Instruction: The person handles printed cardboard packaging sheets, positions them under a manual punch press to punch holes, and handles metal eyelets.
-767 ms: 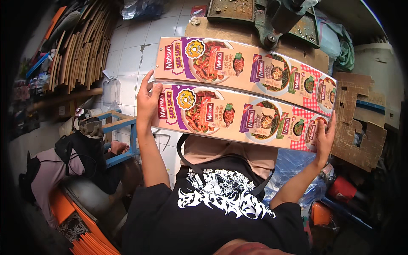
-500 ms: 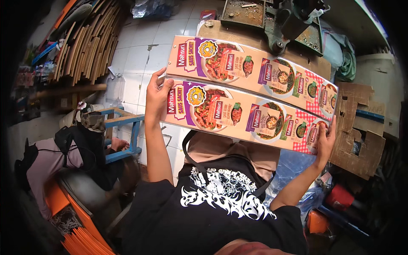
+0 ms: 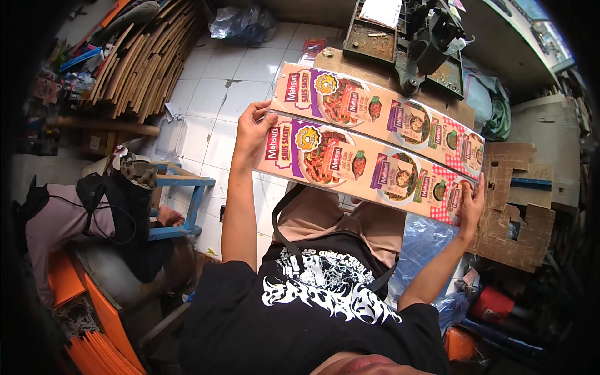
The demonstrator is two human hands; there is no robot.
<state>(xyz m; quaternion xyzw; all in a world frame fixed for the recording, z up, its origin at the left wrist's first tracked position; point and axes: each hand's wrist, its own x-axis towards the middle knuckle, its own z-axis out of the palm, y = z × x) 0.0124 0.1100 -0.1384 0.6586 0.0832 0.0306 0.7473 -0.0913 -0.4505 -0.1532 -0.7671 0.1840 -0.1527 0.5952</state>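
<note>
Between fingers of left hand (image 3: pixel 252 132) and right hand (image 3: pixel 472 205): two panels (image 3: pixel 367 167), ends gripped. Step, apparently: two-handed holding; next move calls for even support.

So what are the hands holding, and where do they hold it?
A pair of long food-printed panels: the left hand grips their left end, near the seam between them; the right hand grips their right end.
</note>
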